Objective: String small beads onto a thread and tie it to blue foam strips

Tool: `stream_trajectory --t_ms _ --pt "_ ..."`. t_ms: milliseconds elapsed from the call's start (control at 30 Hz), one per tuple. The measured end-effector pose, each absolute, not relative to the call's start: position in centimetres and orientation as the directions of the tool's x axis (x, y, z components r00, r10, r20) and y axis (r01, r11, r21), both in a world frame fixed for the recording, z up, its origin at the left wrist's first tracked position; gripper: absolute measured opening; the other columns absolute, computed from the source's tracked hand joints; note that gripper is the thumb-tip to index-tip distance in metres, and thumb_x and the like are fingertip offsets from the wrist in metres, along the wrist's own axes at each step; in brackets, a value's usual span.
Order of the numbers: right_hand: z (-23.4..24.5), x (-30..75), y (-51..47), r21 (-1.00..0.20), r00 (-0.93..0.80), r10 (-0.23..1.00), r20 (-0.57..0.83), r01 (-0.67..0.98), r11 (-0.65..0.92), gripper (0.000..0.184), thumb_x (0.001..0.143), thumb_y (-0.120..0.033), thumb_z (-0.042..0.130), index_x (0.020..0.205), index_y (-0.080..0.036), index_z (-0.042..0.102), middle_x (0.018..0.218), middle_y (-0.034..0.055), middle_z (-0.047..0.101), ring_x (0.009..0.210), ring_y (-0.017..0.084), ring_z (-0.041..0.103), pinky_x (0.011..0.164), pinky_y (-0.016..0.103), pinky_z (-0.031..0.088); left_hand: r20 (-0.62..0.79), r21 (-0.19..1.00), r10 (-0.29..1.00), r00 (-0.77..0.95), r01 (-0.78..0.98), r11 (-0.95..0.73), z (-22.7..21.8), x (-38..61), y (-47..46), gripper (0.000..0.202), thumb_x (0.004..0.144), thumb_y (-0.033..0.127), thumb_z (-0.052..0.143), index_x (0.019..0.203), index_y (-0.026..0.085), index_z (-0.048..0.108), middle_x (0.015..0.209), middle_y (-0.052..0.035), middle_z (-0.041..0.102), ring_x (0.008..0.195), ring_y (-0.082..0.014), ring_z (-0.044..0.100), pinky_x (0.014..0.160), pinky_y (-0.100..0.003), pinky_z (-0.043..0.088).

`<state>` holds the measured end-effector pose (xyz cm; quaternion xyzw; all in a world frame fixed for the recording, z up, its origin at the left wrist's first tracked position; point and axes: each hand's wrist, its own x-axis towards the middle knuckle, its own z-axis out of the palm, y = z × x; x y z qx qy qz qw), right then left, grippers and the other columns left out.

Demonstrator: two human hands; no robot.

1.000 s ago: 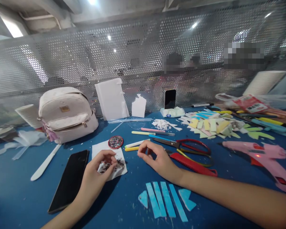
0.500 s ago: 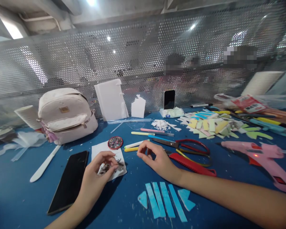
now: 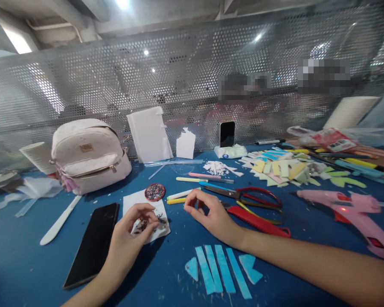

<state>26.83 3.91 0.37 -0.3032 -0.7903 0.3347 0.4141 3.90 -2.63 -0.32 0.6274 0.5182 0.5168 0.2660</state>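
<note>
Over the last second, we see almost no change: the framing slips a little, while our hands and everything on the blue surface keep their places. For the work, this reads as a pause.

Our left hand, left of centre, curls loosely over a square white paper sheet scattered with small dark bits; its fingers are slack, with nothing visible between them. A round red-rimmed dish of multicoloured specks sits at the sheet's upper edge.

Our right hand, near the middle of the frame, is also relaxed, fingers bent toward the thumb around bare space. Just beside it are red-handled metal scissors and a long red plastic-bodied tool; contact with that tool we cannot tell.

At lower centre, four flat light-blue strips lie between a blue triangle and a notched blue piece, clear of both hands.
</note>
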Motion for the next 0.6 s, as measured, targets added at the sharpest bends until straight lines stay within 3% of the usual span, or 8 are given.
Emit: stream_trajectory --t_ms 600 --pt "0.56 26.80 3.84 -0.783 -0.474 0.764 0.438 0.217 0.583 0.014 0.094 -0.029 0.055 0.085 -0.019 0.057 0.077 -0.0002 0.057 0.061 0.011 0.048 0.052 0.022 0.035 0.362 0.878 0.930 -0.061 0.358 -0.318 -0.30 3.93 -2.73 0.020 0.081 0.018 0.066 0.099 0.022 0.061 0.077 0.0025 0.066 0.073 -0.0139 0.062 0.072 -0.024 0.049"
